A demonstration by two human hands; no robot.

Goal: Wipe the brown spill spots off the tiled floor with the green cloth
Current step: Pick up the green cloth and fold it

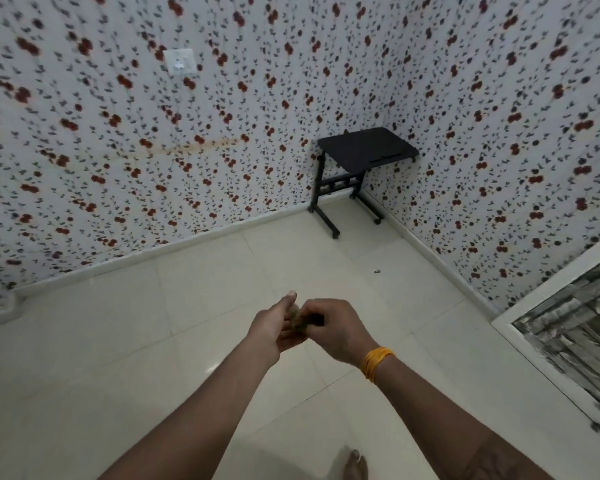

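Observation:
Both my hands meet in front of me above the cream tiled floor (194,306). My left hand (274,323) and my right hand (333,330) are both closed on a small bunched green cloth (297,318), of which only a dull olive wad shows between the fingers. A small dark brown spot (376,271) lies on a tile further ahead to the right, near the right wall. An orange thread band (374,362) is on my right wrist.
A black rolling side table (364,147) stands in the far corner. Flowered wallpaper walls with a white skirting (153,252) bound the floor. A white-framed door (548,344) is at the right. My bare foot (355,464) shows at the bottom edge.

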